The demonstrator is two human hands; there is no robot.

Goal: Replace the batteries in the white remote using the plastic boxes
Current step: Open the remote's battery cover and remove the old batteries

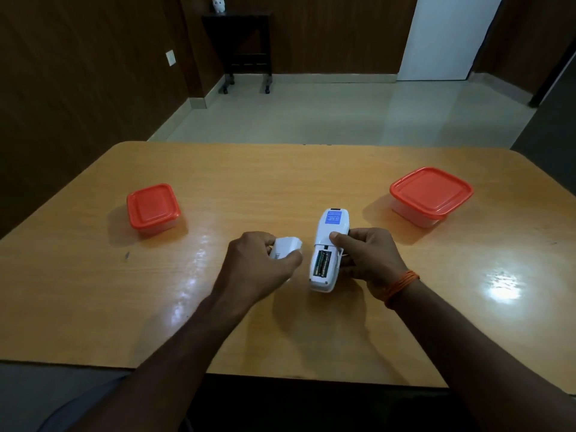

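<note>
The white remote (330,232) lies face down at the table's middle, a blue label on its back. Its battery bay is uncovered, and dark batteries (323,264) sit inside. My right hand (367,260) grips the remote from its right side, thumb on the back above the bay. My left hand (258,266) holds the white battery cover (286,246) just left of the remote. A small plastic box with an orange lid (152,208) stands at the left. A larger plastic box with an orange lid (431,194) stands at the right. Both lids are on.
The wooden table (280,182) has rounded far corners and a near edge below my forearms. Beyond it are a pale tiled floor, a dark wheeled side table (246,48) and a white door (445,35).
</note>
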